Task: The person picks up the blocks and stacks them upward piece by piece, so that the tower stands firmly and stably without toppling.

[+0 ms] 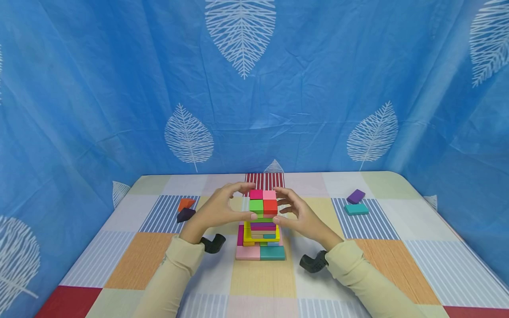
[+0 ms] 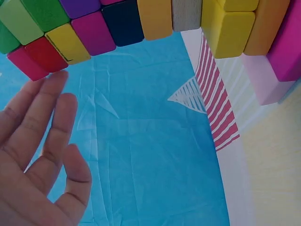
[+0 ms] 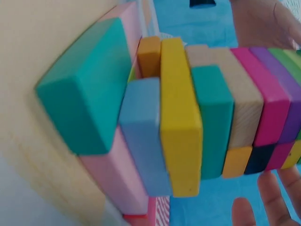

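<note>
A tower of colourful wooden blocks (image 1: 267, 237) rises from the middle of the table, with a pink block (image 1: 248, 253) and a teal block (image 3: 89, 80) at the front of its base. My left hand (image 1: 220, 210) cups its upper left side, thumb by the light green block (image 1: 256, 206) and fingers reaching behind. In the left wrist view, fingertips (image 2: 59, 77) meet the red block (image 2: 46, 55) near the top. Opposite, my right hand (image 1: 296, 214) is spread along the upper right side beside the red-orange block (image 1: 270, 206). Its fingertips (image 3: 267, 181) show by the top layers.
Left of the tower lie an orange block (image 1: 186, 204) and a dark block (image 1: 185, 215). A purple block (image 1: 355, 196) and a flat teal block (image 1: 356, 209) lie on the right. Blue leaf-print cloth (image 1: 278, 97) hangs behind the patchwork-patterned table (image 1: 262, 278).
</note>
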The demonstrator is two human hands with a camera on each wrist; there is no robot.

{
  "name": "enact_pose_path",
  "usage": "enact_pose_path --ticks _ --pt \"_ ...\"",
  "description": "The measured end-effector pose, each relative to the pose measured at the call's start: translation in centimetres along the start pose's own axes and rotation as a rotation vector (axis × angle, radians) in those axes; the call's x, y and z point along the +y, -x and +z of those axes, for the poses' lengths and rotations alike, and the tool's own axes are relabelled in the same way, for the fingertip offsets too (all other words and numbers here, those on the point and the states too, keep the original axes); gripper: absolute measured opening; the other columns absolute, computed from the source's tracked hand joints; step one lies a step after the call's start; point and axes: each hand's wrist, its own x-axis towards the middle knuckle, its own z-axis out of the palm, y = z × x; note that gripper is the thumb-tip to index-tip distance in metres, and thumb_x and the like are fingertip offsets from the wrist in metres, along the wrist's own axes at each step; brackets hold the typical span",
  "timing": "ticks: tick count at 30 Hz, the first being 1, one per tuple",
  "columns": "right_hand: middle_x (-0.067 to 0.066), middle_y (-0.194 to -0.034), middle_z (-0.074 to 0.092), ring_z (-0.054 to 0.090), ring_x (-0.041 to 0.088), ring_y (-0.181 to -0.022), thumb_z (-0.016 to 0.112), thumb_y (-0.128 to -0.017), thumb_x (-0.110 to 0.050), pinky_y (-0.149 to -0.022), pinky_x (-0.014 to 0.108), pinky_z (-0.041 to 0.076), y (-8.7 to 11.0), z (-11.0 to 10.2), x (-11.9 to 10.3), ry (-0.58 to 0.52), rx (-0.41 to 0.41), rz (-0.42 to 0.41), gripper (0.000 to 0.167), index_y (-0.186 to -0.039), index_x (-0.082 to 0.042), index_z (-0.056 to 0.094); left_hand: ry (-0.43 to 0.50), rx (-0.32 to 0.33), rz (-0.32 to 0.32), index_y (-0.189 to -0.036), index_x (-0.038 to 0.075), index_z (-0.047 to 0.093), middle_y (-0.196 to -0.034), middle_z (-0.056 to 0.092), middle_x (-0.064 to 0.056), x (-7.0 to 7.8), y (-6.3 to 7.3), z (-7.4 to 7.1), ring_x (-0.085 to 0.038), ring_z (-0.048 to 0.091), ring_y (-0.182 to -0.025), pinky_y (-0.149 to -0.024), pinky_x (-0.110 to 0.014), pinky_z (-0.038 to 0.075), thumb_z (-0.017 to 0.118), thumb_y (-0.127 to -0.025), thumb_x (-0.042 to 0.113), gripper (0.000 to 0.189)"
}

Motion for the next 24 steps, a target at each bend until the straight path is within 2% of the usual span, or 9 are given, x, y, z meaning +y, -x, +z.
enact_pose_path --ticks 7,10,13,16,19,21,24 --pt "0.023 -0.141 0.061 0.058 0.036 -0.128 0.078 -0.100 -0.026 -0.104 0.040 0.056 -0.2 0.4 -0.5 0.000 0.038 -0.008 0.072 -0.155 0.007 0.045 -0.003 -0.003 -0.011 -0.149 0.005 0.063 -0.138 0.068 -0.012 -0.1 -0.1 0.2 -0.033 0.058 -0.129 -0.109 -0.065 0.048 0.089 -0.086 0.028 0.072" --pt "0.023 -0.143 0.060 0.058 0.037 -0.128 0.078 -0.100 -0.027 -0.104 0.043 0.056 -0.2 0.3 -0.6 -0.003 0.021 0.008 0.074 -0.156 0.006 0.043 -0.001 -0.005 -0.007 -0.150 0.005 0.062 -0.139 0.068 -0.013 -0.1 -0.1 0.2 -0.034 0.058 -0.130 -0.109 -0.067 0.047 0.089 -0.087 0.028 0.073" --pt "0.025 -0.146 0.056 0.057 0.041 -0.130 0.079 -0.099 -0.029 -0.103 0.041 0.056 -0.2 -0.7 -0.8 0.005 -0.010 0.031 0.080 -0.160 0.004 0.039 0.004 -0.014 -0.010 -0.154 0.004 0.058 -0.142 0.066 -0.014 -0.1 -0.2 0.2 -0.035 0.057 -0.131 -0.110 -0.067 0.046 0.089 -0.086 0.027 0.078" --pt "0.029 -0.146 0.057 0.060 0.042 -0.129 0.078 -0.099 -0.021 -0.103 0.038 0.057 -0.2 -2.9 -1.0 0.043 -0.007 0.024 0.075 -0.159 0.006 0.042 0.004 -0.029 -0.017 -0.157 0.003 0.054 -0.144 0.065 -0.014 -0.2 -0.2 0.2 -0.035 0.058 -0.132 -0.111 -0.068 0.046 0.089 -0.085 0.029 0.084" --pt "0.028 -0.140 0.063 0.066 0.027 -0.123 0.073 -0.101 -0.007 -0.100 0.030 0.057 0.3 -6.2 -0.9 0.095 0.064 0.011 0.057 -0.150 0.011 0.051 0.009 -0.055 -0.031 -0.159 0.004 0.050 -0.144 0.064 -0.015 -0.3 -0.1 0.3 -0.035 0.057 -0.133 -0.111 -0.068 0.045 0.089 -0.085 0.030 0.088" --pt "0.017 -0.133 0.069 0.067 0.012 -0.117 0.069 -0.102 -0.001 -0.097 0.024 0.057 0.9 -8.5 -0.6 0.131 0.128 0.022 0.046 -0.144 0.013 0.056 0.011 -0.071 -0.036 -0.160 0.004 0.049 -0.145 0.064 -0.015 -0.4 -0.1 0.4 -0.035 0.057 -0.133 -0.112 -0.068 0.045 0.089 -0.085 0.030 0.089" --pt "-0.006 -0.124 0.072 0.066 -0.003 -0.108 0.065 -0.106 -0.002 -0.091 0.016 0.056 2.4 -11.9 0.3 0.178 0.227 0.096 0.039 -0.140 0.015 0.058 0.016 -0.087 -0.041 -0.161 0.004 0.048 -0.145 0.063 -0.015 -0.5 -0.1 0.5 -0.035 0.057 -0.133 -0.111 -0.068 0.045 0.090 -0.086 0.029 0.090"
